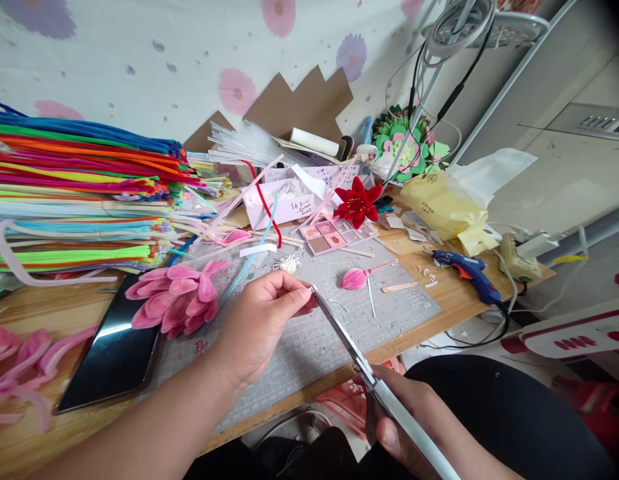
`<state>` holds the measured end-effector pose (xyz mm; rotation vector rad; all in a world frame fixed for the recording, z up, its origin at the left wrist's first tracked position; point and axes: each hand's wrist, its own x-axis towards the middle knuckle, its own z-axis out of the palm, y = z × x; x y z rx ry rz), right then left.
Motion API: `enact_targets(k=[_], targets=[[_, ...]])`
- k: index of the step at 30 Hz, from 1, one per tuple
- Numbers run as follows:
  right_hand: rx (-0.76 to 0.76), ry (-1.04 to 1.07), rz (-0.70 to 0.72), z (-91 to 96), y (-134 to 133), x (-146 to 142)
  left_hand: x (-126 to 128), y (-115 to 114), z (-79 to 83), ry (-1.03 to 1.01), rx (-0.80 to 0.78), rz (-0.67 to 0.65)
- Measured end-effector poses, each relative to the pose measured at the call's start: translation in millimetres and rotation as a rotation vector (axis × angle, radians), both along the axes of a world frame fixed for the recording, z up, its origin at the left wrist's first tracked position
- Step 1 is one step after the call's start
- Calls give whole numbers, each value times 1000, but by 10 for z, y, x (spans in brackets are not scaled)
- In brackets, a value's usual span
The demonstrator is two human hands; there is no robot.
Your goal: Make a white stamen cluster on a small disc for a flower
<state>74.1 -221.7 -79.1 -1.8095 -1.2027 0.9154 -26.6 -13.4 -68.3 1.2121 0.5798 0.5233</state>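
My left hand [257, 320] is closed in a pinch over the grey cutting mat [309, 373]. A tiny white piece [312, 289] sticks out at its fingertips; most of it is hidden by the fingers. My right hand [404, 407] is wrapped round the grey handles of a pair of scissors [339, 333]. The tips of the scissors meet the white piece at my left fingertips. Just beyond my left hand lies a white fringed tuft [288, 265]. A pink fuzzy bud [355, 278] on a stem rests on the mat to the right.
Colourful pipe cleaners [79, 193] are stacked at the left. Nearby are a pink petalled flower [177, 300], a dark tablet [114, 353] and pink strips [34, 367]. A red flower [358, 203] stands by a palette [334, 235]. A blue glue gun [467, 272] lies at the right edge.
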Motion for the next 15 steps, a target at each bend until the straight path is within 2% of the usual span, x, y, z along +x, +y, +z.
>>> enact_targets(k=[6,12,15], targets=[[-62,92,7,-71,17,6,-6,12,-5,-7,-7,-2],[14,92,53,-98,17,38,7,14,29,-51,-58,-5],[33,123,0,-114,0,58,13,40,38,-62,-76,25]])
